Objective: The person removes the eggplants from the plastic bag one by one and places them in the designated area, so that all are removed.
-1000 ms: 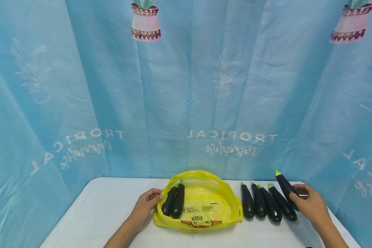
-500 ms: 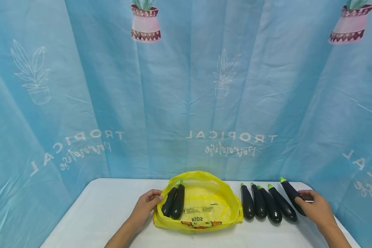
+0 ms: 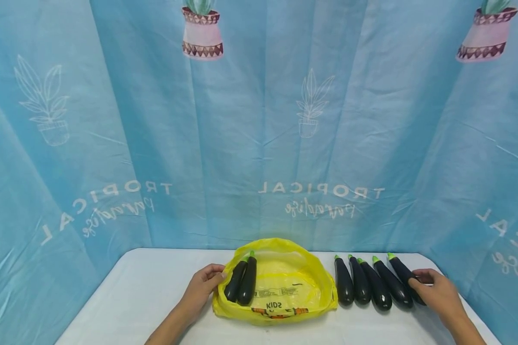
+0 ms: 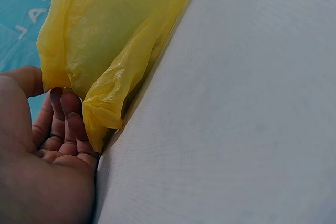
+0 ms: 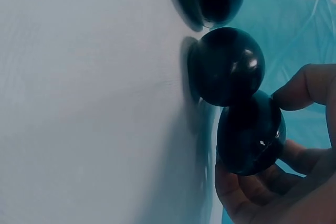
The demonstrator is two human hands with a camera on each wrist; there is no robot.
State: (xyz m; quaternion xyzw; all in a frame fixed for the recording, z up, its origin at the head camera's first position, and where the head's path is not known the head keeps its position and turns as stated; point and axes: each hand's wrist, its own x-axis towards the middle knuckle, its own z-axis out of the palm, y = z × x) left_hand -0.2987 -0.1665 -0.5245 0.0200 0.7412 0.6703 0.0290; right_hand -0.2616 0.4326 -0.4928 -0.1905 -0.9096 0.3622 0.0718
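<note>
At the left side of a yellow plastic bag [image 3: 285,278], my left hand [image 3: 202,287] pinches the bag's edge between thumb and fingers; the left wrist view shows the thumb on the bag's rim [image 4: 55,72]. Two dark eggplants [image 3: 248,280] with green stems lie inside the open bag, along its left wall. My right hand [image 3: 439,293] grips another eggplant [image 3: 400,269] near its thick lower end, thumb on one side and fingers on the other. This eggplant [image 5: 251,135] lies against the last eggplant [image 5: 228,66] of a row in the right wrist view.
Several eggplants [image 3: 360,280] stand side by side in a slanted row, right of the bag, on the white table [image 3: 155,278]. A blue printed curtain [image 3: 241,143] hangs behind the table and along both sides.
My right hand has lowered its eggplant to the right end of the row, shifting right and then slightly back left. The left hand and bag have stayed in place.
</note>
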